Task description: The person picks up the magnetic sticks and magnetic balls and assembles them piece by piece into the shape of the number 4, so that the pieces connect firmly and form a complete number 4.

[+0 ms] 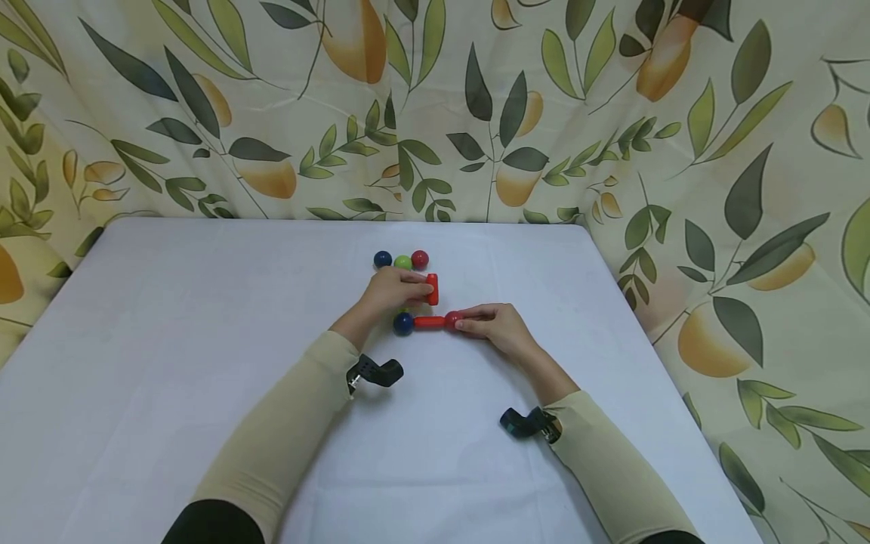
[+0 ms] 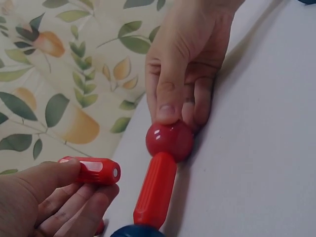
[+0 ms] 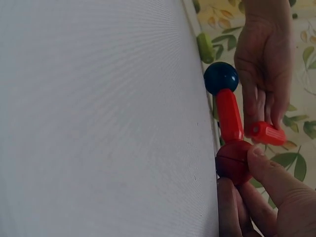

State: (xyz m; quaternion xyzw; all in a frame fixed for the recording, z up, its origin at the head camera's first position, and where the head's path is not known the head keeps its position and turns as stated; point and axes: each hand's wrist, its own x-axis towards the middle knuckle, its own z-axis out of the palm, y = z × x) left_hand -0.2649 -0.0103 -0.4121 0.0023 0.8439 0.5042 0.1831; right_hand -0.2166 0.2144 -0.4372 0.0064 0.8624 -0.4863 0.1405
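Note:
My left hand [image 1: 389, 293] pinches a short red magnetic rod [image 1: 433, 289] just above the table; a pale round dot marks its end in the left wrist view. With thumb and fingers, my right hand [image 1: 501, 330] grips a red ball [image 2: 170, 140]. From that ball a second red rod [image 2: 155, 190] runs to a dark blue ball [image 3: 221, 78], all joined in a line. The loose rod is apart from this joined piece, on its far side. Something yellow-green shows behind the blue ball, mostly hidden.
Beyond my left hand, a dark blue ball [image 1: 383, 259], a green ball [image 1: 403, 262] and a red ball [image 1: 420, 260] sit close together. A white cloth covers the table [image 1: 204, 317]. Behind its far edge hangs a leaf-print curtain [image 1: 421, 113].

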